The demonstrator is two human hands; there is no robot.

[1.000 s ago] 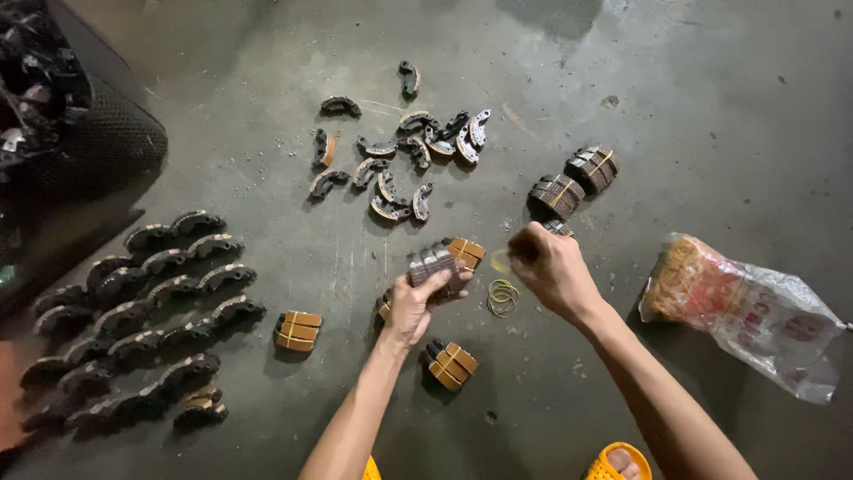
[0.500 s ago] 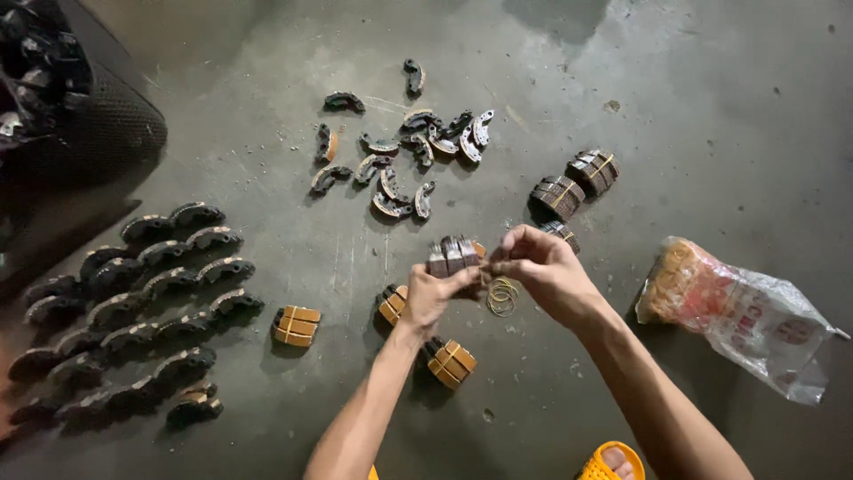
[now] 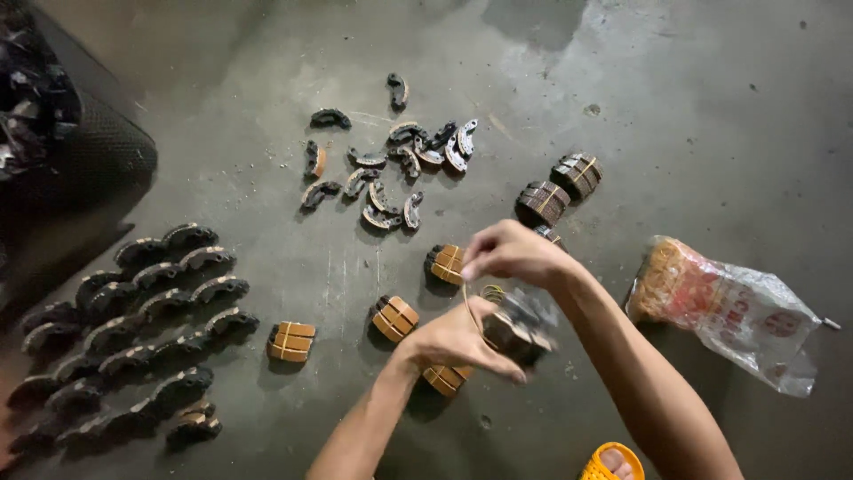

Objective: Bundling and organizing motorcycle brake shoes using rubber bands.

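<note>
My left hand (image 3: 453, 340) grips a stack of curved brake shoes (image 3: 520, 322), blurred by motion, low in the middle of the view. Just above it my right hand (image 3: 511, 253) pinches a thin rubber band (image 3: 469, 302) that stretches down toward the stack. Banded bundles of shoes lie around the hands: one (image 3: 447, 263) behind the right hand, one (image 3: 394, 317) left of the left hand, one (image 3: 445, 378) under the left wrist, one (image 3: 290, 341) further left.
Loose brake shoes (image 3: 391, 169) are scattered on the concrete floor (image 3: 675, 116) at the top middle. Rows of dark shoes (image 3: 133, 320) lie at the left, beside a black basket (image 3: 80, 151). Two dark bundles (image 3: 560, 188) and a plastic bag of rubber bands (image 3: 729, 307) sit at the right. A yellow sandal (image 3: 613, 462) shows below.
Both hands came together and lowered toward me. The right hand now stretches a rubber band over the stack held in the left hand.
</note>
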